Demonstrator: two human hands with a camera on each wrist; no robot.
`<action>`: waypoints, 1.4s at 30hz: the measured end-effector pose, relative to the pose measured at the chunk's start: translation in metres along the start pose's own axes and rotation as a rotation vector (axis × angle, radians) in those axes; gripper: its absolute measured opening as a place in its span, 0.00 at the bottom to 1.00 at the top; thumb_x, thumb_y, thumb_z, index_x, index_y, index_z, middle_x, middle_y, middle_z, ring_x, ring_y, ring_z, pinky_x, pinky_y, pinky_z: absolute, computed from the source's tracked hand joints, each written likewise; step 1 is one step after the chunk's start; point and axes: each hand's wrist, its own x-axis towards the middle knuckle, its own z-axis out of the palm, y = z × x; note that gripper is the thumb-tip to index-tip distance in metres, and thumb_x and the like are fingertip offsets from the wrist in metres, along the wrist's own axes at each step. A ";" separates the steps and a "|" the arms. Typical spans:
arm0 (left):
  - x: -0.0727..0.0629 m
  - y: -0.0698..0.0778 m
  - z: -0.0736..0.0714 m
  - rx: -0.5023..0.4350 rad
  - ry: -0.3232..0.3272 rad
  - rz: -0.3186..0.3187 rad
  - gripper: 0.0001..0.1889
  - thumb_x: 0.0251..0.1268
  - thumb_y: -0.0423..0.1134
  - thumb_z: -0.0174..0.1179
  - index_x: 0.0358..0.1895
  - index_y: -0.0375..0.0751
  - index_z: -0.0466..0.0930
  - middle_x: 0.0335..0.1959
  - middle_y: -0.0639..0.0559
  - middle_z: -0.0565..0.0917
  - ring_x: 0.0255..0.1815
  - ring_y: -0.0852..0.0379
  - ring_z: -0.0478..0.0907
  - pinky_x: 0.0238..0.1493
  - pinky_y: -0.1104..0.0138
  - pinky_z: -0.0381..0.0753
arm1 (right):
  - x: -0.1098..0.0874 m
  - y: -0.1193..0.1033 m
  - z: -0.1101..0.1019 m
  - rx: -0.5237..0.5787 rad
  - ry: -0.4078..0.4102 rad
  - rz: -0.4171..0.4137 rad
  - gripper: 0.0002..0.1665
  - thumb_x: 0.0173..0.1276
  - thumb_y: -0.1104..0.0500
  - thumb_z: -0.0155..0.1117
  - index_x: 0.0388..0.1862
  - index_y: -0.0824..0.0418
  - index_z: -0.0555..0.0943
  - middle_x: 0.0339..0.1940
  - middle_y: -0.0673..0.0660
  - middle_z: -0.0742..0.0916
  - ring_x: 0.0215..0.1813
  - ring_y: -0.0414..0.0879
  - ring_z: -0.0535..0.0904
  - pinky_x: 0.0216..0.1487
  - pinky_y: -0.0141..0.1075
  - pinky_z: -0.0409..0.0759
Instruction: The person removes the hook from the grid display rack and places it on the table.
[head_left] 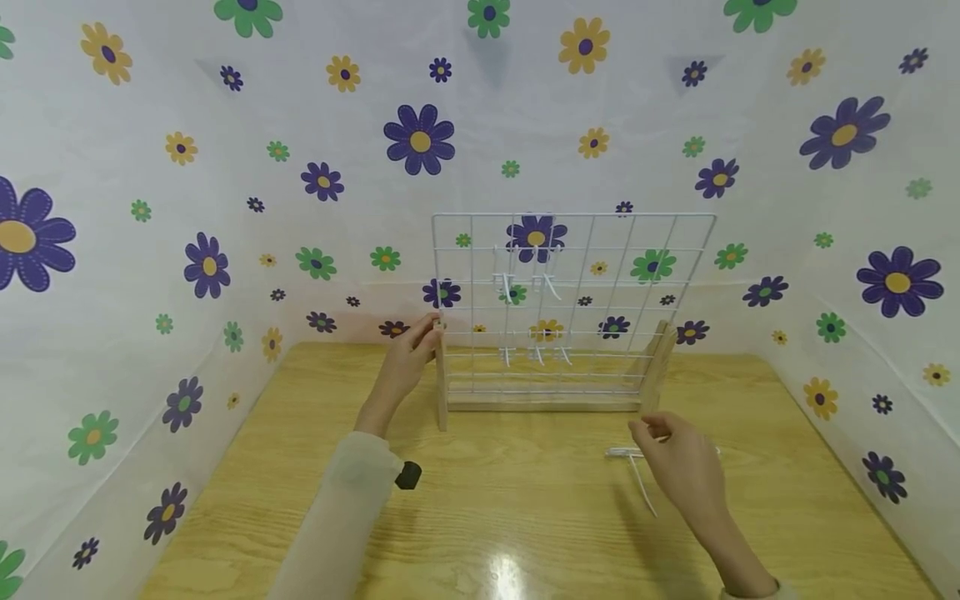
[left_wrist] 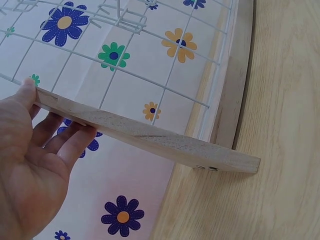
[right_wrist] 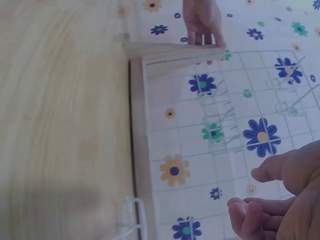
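A white wire grid rack [head_left: 573,215] stands upright in a wooden stand. My left hand [head_left: 405,358] grips the upper end of the left wooden side piece [left_wrist: 165,137], thumb on the near edge and fingers under the other face. My right hand [head_left: 686,471] hovers in front of the stand's right end, fingers loosely bent. In the right wrist view a gap shows between its thumb and fingers, with nothing held. Below that hand lies a white wire hook [head_left: 642,485], partly hidden by it. White hooks [head_left: 537,356] hang on the grid in two rows.
The stand has a wooden crossbar [head_left: 543,408] along the bottom and a right side piece [head_left: 657,367]. Behind the wood-grain table [head_left: 480,517], flower-printed white sheeting [head_left: 360,125] encloses the back and both sides. A small black block [head_left: 408,475] sits at the left sleeve.
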 end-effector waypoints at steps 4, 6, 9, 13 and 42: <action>0.002 0.000 -0.001 0.003 -0.004 -0.006 0.27 0.84 0.48 0.50 0.79 0.44 0.65 0.75 0.41 0.71 0.71 0.40 0.72 0.64 0.60 0.82 | 0.009 -0.015 -0.004 0.007 0.005 -0.003 0.25 0.78 0.47 0.60 0.53 0.68 0.87 0.42 0.62 0.91 0.26 0.45 0.81 0.13 0.33 0.71; 0.003 -0.001 -0.001 0.003 -0.006 -0.013 0.28 0.84 0.49 0.50 0.79 0.44 0.65 0.76 0.43 0.70 0.72 0.41 0.72 0.63 0.61 0.82 | 0.013 -0.021 -0.006 0.016 0.005 -0.012 0.26 0.78 0.46 0.60 0.54 0.68 0.87 0.42 0.62 0.91 0.30 0.46 0.83 0.14 0.34 0.73; 0.004 -0.002 -0.002 0.017 -0.005 -0.016 0.29 0.84 0.49 0.49 0.80 0.44 0.63 0.76 0.43 0.70 0.72 0.41 0.72 0.63 0.62 0.82 | 0.021 -0.031 -0.007 0.027 0.019 -0.038 0.25 0.78 0.47 0.61 0.54 0.67 0.87 0.42 0.62 0.91 0.32 0.49 0.84 0.16 0.34 0.73; 0.005 -0.002 -0.003 0.022 -0.004 -0.023 0.29 0.85 0.50 0.49 0.80 0.43 0.63 0.77 0.44 0.69 0.72 0.42 0.72 0.63 0.63 0.82 | 0.031 -0.043 -0.009 0.024 0.046 -0.077 0.24 0.78 0.48 0.61 0.53 0.67 0.87 0.40 0.61 0.91 0.33 0.50 0.85 0.18 0.35 0.75; 0.003 0.005 -0.007 0.098 -0.090 -0.042 0.30 0.85 0.54 0.46 0.82 0.50 0.60 0.76 0.41 0.70 0.71 0.40 0.72 0.65 0.56 0.81 | 0.072 -0.134 -0.012 0.228 0.216 -0.343 0.21 0.71 0.58 0.73 0.57 0.69 0.84 0.41 0.61 0.90 0.35 0.50 0.85 0.33 0.26 0.78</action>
